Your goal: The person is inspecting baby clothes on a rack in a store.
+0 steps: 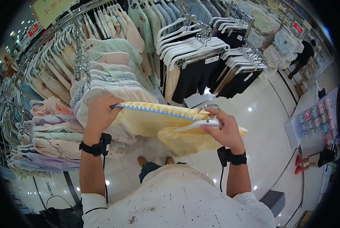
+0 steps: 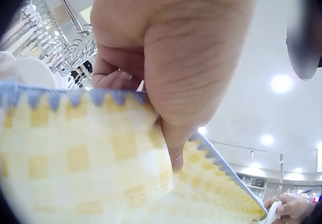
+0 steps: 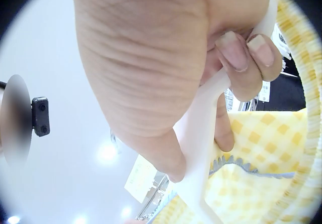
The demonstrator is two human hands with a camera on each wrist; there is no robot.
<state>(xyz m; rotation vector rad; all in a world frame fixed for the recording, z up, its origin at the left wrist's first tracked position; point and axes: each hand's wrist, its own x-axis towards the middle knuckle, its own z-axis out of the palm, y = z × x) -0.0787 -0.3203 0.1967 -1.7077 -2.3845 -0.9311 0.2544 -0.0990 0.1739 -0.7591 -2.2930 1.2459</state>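
A yellow-and-white checked garment [image 1: 147, 123] with blue scalloped trim stretches between both hands in the head view. My left hand [image 1: 101, 112] pinches its trimmed edge at the left; the left wrist view shows the thumb [image 2: 176, 153] against the checked cloth [image 2: 85, 158]. With my right hand [image 1: 228, 133] I grip a white hanger [image 1: 202, 124] near its metal hook. In the right wrist view, thumb and fingers close round the white hanger [image 3: 193, 138], with the checked cloth [image 3: 266, 133] beside it. One end of the hanger lies at the garment's opening.
Crowded racks of pastel clothes [image 1: 113, 72] stand ahead and to the left. Black trousers [image 1: 196, 78] hang on white hangers in front. A display stand [image 1: 314, 117] is at the right, with people farther off. A grey box-like seat [image 1: 273, 202] sits at lower right.
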